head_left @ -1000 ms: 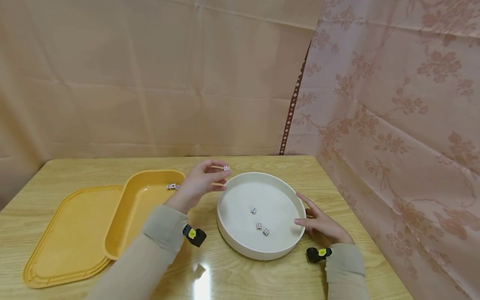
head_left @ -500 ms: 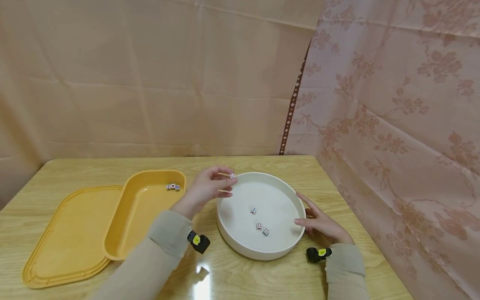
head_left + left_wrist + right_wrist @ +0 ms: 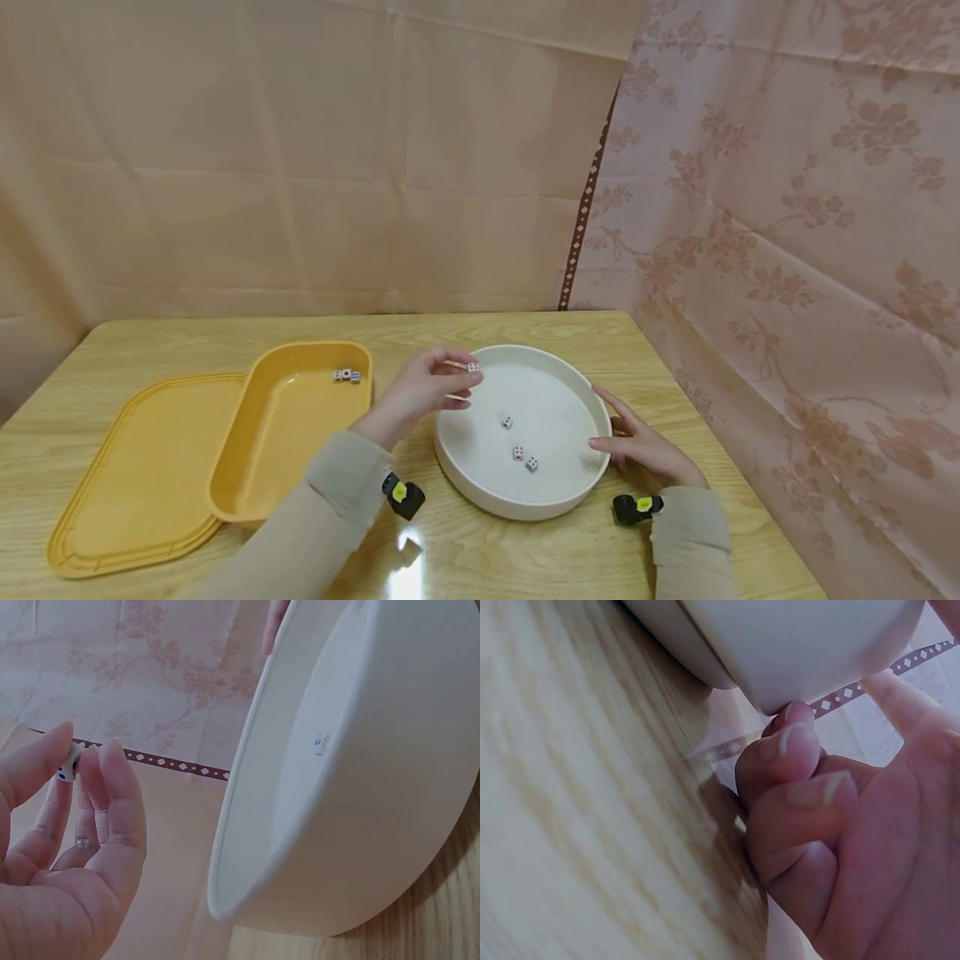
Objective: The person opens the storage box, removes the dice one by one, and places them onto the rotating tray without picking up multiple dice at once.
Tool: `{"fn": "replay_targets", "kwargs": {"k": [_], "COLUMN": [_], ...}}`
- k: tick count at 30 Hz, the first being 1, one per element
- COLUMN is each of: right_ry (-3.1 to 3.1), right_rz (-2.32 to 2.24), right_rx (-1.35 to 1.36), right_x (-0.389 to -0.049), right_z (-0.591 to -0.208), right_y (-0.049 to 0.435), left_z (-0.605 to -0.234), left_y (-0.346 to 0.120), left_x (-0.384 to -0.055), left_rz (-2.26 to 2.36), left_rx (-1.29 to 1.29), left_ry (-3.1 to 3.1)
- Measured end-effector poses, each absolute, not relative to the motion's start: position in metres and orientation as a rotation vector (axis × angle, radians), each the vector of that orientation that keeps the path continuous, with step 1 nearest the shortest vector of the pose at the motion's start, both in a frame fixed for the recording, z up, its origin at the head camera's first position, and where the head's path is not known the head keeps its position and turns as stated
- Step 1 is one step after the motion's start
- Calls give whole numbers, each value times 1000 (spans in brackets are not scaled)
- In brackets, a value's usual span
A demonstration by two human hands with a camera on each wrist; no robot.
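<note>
White die with red pips on top: in the head view, a person's left hand pinches it between thumb and fingertip, above the left side of a round white tray. Three loose dice lie inside the tray, from its middle toward its near edge. The right hand grips the tray's right rim, thumb over the edge. Left of the tray on the wooden worktop, a yellow box holds a row of three dice in its far right corner; a yellow lid lies near the worktop's left edge.

Left wrist view: the pinched die shows blue pips, apart from the tray's rim.

Right wrist view: curled fingers meet the tray's outer wall, close to the worktop.
</note>
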State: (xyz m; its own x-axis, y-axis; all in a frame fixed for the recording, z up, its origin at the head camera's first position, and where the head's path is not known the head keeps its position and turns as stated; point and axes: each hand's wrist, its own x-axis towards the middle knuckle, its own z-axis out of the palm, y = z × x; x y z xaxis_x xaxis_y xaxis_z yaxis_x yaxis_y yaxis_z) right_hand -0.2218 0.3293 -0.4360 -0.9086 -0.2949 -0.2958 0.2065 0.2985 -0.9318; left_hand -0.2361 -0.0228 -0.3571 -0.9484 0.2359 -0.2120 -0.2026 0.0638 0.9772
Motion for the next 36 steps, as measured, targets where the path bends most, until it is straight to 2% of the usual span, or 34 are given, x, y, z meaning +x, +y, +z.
{"fn": "replay_targets", "kwargs": {"k": [21,36], "right_ry": [2154,2157], "right_rz": [-1641,-1656], "right_rx": [-39,-102], "right_x": [-223,-221], "right_z": [-436,-436], "right_y": [328,328], "left_z": [-385,-391], "left_y": [-15,-6], "left_x": [-241,-241], "left_rz": [1781,1733], "left_rx": [106,139], "left_ry": [2043,2062]}}
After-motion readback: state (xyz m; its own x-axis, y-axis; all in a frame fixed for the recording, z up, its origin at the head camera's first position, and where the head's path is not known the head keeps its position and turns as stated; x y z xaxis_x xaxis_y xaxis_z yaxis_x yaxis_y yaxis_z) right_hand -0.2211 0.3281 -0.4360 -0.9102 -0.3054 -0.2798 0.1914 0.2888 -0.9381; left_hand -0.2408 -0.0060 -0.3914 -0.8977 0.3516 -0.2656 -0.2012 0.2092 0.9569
